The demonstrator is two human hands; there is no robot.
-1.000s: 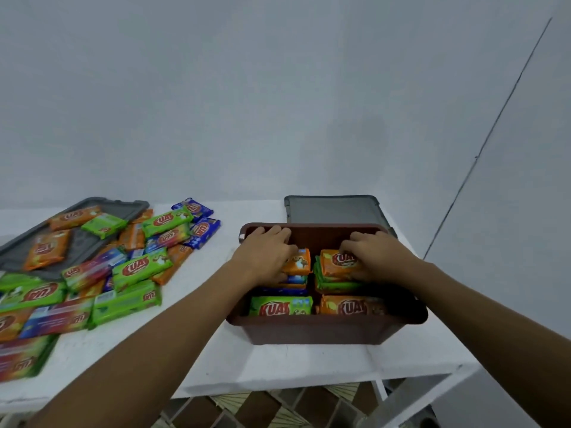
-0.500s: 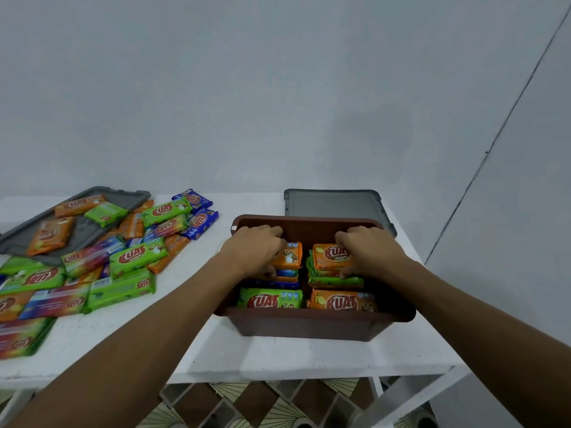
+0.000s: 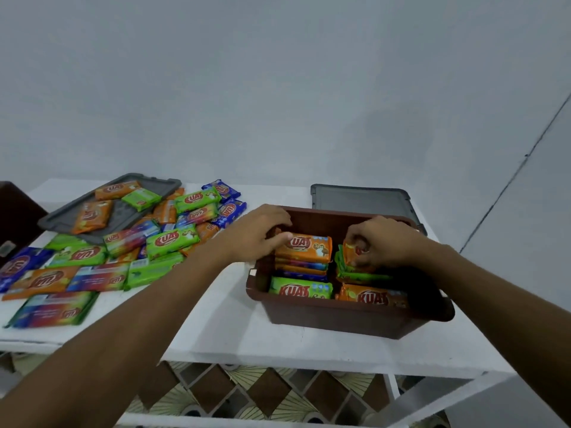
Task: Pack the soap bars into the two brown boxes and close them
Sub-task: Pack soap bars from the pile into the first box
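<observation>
The left hand (image 3: 258,234) reaches into the back left of the brown box (image 3: 349,316), its grip curled over the left end of an orange soap bar (image 3: 304,248) that tops a stack; the thumb presses on the wrapper, the fingers hook behind it, so the hand grasps that bar. The right hand (image 3: 381,242) sits in the back right of the box, its grip pinched closed around another orange bar (image 3: 350,256), tilted up on edge above a stack of green bars (image 3: 361,275). In front of these stacks, a green bar (image 3: 301,288) and an orange bar (image 3: 372,297) lie side by side against the near wall. The box stands on the white desk (image 3: 234,332), near its right end, with a grey lid (image 3: 360,200) lying flat just behind it. To the left, well apart from the box, many loose soap bars (image 3: 123,251) are heaped on the desk, some resting on a second grey lid (image 3: 123,208). A dark brown object (image 3: 15,217) shows at the far left edge.
</observation>
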